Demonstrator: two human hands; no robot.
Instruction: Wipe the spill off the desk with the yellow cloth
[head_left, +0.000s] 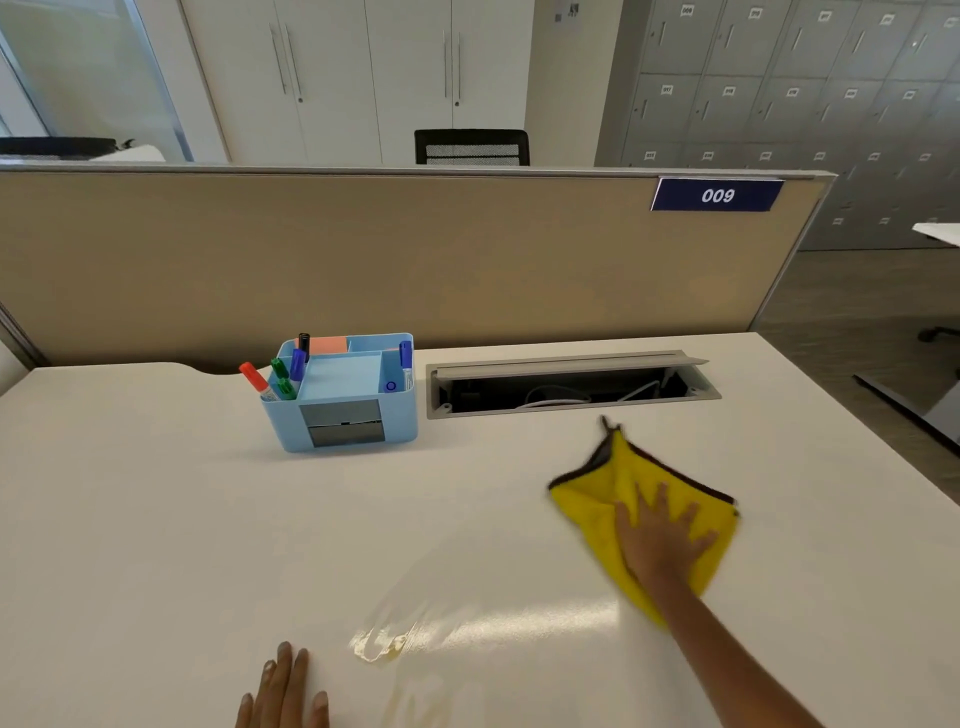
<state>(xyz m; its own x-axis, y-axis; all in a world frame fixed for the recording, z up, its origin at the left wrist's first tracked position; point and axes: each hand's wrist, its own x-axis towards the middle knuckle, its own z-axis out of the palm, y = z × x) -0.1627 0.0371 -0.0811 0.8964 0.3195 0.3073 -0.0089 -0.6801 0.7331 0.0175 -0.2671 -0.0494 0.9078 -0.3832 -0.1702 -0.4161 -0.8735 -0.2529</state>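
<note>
The yellow cloth with a dark edge lies flat on the white desk at the right. My right hand presses on top of it, palm down with fingers spread. A yellowish wet spill sits near the front middle of the desk, with a shiny smeared streak running from it toward the cloth. My left hand rests flat on the desk at the bottom edge, just left of the spill, holding nothing.
A light blue desk organiser with several markers stands at the back centre. To its right an open cable tray is sunk into the desk. A beige partition closes the back. The desk's right edge drops to the floor.
</note>
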